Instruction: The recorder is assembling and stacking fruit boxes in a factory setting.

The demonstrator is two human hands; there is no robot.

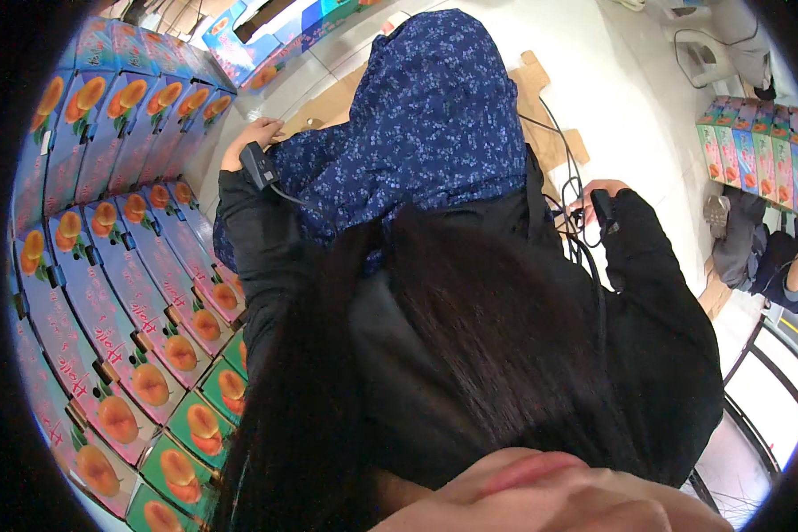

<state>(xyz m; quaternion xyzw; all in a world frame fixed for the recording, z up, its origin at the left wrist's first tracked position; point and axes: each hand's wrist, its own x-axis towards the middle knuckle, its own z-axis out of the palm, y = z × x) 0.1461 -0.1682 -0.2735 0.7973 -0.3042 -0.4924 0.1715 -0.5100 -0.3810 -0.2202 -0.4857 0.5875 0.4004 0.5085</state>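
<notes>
My left hand (250,139) reaches out to the left at the edge of my blue flowered skirt (426,115); a small black device sits at that wrist with a cable running from it, and the fingers are hard to make out. My right hand (591,197) shows only partly past the black sleeve, close to a tangle of black cables (569,191) on the floor. Flat brown cardboard (550,115) lies under and beyond the skirt. My long dark hair and black jacket hide most of the middle of the view.
Stacked fruit cartons (124,293), blue and green with orange fruit pictures, fill the left side. More cartons (758,151) stand at the right, with another person's legs and shoe (745,239) beside them. White floor lies beyond the cardboard.
</notes>
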